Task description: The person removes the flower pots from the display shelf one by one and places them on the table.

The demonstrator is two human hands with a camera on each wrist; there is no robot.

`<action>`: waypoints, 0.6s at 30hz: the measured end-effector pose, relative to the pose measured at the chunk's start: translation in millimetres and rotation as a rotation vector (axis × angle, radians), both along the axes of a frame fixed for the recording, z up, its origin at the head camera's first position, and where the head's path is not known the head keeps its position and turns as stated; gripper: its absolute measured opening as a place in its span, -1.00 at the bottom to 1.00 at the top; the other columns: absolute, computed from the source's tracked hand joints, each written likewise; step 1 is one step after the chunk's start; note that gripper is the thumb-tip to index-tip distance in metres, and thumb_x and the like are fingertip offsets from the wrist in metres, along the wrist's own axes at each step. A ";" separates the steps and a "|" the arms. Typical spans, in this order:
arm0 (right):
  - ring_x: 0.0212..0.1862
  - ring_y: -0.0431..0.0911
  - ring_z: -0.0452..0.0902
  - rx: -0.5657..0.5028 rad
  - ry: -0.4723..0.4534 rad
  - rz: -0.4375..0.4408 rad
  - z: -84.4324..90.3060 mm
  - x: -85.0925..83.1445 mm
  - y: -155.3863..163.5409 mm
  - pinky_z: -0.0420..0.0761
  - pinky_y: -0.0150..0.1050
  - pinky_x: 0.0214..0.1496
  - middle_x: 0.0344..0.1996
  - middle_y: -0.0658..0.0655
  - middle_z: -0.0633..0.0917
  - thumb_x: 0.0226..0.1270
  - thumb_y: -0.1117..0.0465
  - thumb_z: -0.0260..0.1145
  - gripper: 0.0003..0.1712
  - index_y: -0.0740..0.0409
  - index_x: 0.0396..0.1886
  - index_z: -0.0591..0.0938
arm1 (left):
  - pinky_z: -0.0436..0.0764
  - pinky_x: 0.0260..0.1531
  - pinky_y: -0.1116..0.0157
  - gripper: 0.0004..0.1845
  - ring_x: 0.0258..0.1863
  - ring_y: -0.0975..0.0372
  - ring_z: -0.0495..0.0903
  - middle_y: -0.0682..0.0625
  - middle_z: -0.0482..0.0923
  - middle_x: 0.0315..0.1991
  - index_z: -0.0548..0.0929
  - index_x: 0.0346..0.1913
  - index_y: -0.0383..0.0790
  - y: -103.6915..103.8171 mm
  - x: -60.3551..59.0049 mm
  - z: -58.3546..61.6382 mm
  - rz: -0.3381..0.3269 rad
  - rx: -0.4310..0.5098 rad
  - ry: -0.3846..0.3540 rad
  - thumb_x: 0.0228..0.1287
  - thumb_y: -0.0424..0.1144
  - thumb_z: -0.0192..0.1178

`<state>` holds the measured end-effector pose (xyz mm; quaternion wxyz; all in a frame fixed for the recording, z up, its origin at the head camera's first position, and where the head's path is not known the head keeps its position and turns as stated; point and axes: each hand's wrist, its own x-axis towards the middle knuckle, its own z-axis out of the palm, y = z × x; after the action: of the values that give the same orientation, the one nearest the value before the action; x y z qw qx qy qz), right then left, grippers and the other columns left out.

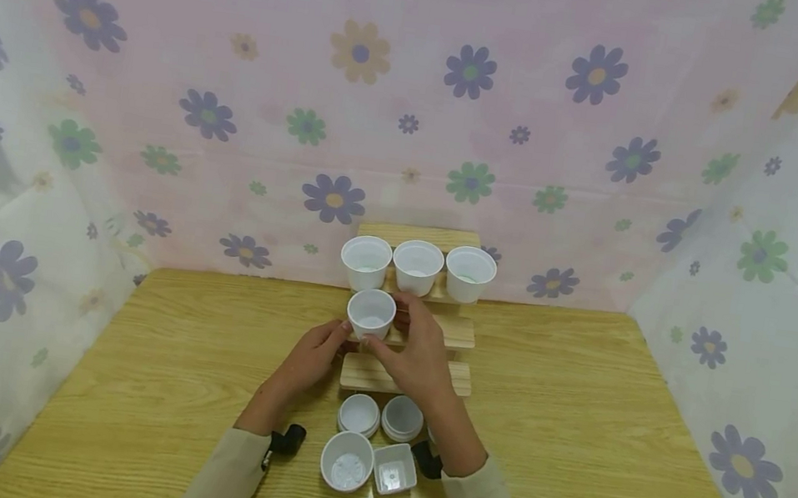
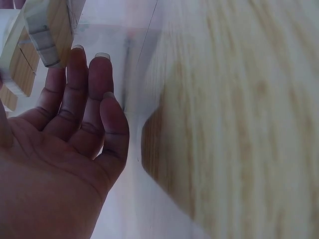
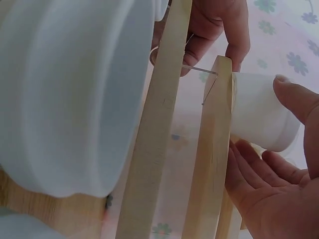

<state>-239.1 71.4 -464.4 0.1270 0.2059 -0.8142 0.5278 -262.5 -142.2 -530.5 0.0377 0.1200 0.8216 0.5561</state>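
We see the white cup [image 1: 371, 313] upright, mouth upward, its base against a plank at the left end of the wooden rack [image 1: 459, 333]. It lies at ten o'clock from the right hand [image 1: 424, 355], which pinches it between thumb and fingers, and at two o'clock from the left hand [image 1: 313, 353], whose relaxed, loosely bent fingers reach the plank's end. The right has the firmer contact. The cup tapers smoothly; the planks are pale, with rounded corners. At six o'clock, we find a square dish [image 1: 394, 469] and glossy round pot [image 1: 347, 461] on the grained worktop [image 1: 184, 389].
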 end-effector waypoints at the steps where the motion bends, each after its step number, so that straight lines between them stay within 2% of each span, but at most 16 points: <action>1: 0.20 0.01 0.68 -0.002 0.001 0.004 -0.4 -0.1 0.0 0.68 -0.15 0.24 0.19 0.17 0.66 0.20 0.29 0.67 -0.20 0.22 0.38 0.48 | 0.62 0.09 0.02 -0.48 0.01 0.08 0.73 -0.13 0.75 0.05 0.69 0.25 -0.24 0.0 -0.1 -0.2 0.001 0.002 0.000 0.78 0.06 -0.15; 8: 0.21 0.04 0.68 0.009 0.007 0.011 -2.4 -1.5 0.0 0.68 -0.12 0.24 0.22 0.22 0.66 0.20 0.32 0.67 -0.17 0.23 0.40 0.45 | 0.62 0.10 -0.01 -0.48 0.00 0.07 0.73 -0.15 0.75 0.03 0.70 0.22 -0.26 -0.1 -1.3 -2.0 0.007 0.005 0.008 0.78 0.05 -0.14; 18: 0.17 0.06 0.69 -0.013 0.006 0.015 0.0 0.8 0.6 0.70 -0.10 0.21 0.18 0.21 0.66 0.21 0.33 0.66 -0.19 0.25 0.39 0.46 | 0.59 0.14 -0.12 -0.50 0.07 -0.02 0.72 -0.19 0.72 0.12 0.66 0.31 -0.26 2.2 0.2 -1.7 0.021 0.008 -0.006 0.78 0.02 -0.13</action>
<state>-238.3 72.0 -464.4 0.1266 0.2126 -0.8089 0.5334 -262.2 -140.0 -532.2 0.0337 0.1100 0.8204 0.5602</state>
